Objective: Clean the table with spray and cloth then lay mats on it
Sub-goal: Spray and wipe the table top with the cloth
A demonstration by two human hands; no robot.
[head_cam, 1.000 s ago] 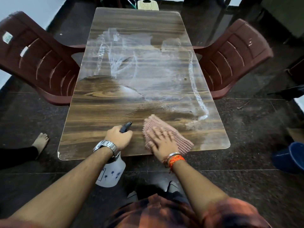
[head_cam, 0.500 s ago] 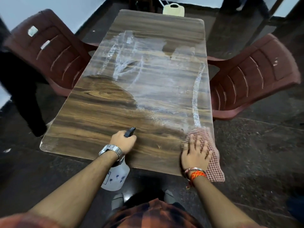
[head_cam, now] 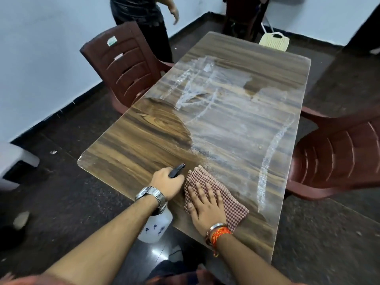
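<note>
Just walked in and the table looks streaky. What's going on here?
A person is cleaning the table. The right hand presses a checked cloth flat near the near edge; the left hand grips a spray bottle that hangs off that edge. Foamy streaks cover the far and right side. No mats are on it yet.

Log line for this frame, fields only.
step: wipe | left hand: grips spray bottle | right hand: flat on cloth | table: white streaks on right and far parts
</note>
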